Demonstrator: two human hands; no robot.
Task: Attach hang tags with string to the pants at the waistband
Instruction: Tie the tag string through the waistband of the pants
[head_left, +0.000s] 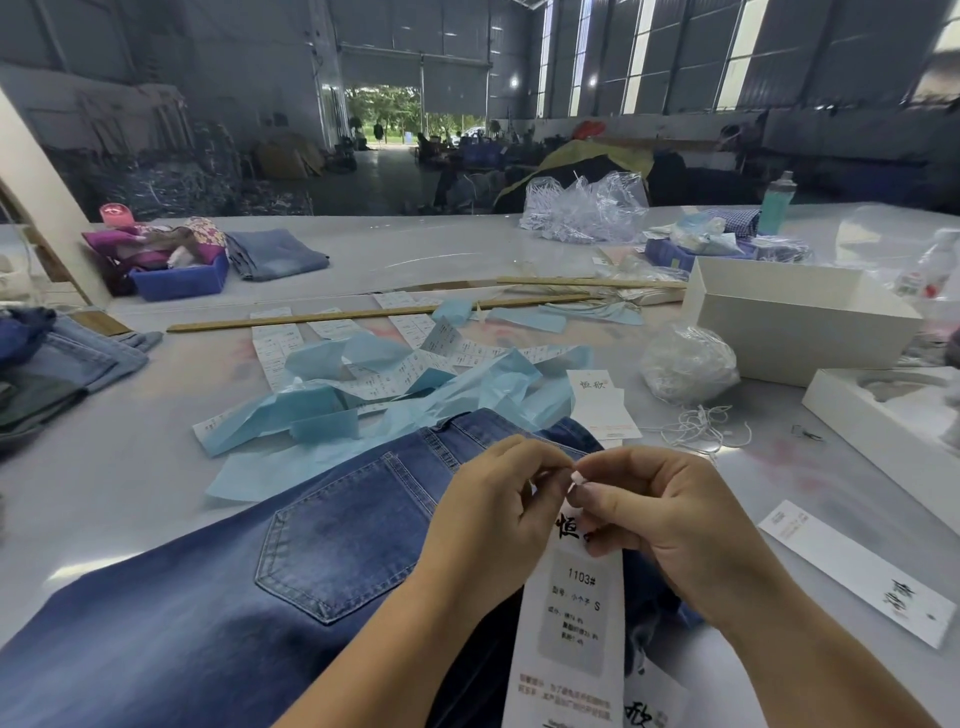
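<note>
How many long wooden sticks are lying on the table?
2. One wooden stick runs across the middle of the table behind the blue tissue paper. The other stick lies farther back, right, beside the white box. Clutter may hide more.

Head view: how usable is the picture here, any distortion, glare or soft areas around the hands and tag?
Head view: wide-angle bending curves the wooden strip and the table edge; the open doorway and windows blow out bright, the hall dim; soft sheen on the table; the hang tag print is readable at its middle, blurred toward the bottom; both hands' fingers meet sharply enough, though any string there is too fine to see.
</note>
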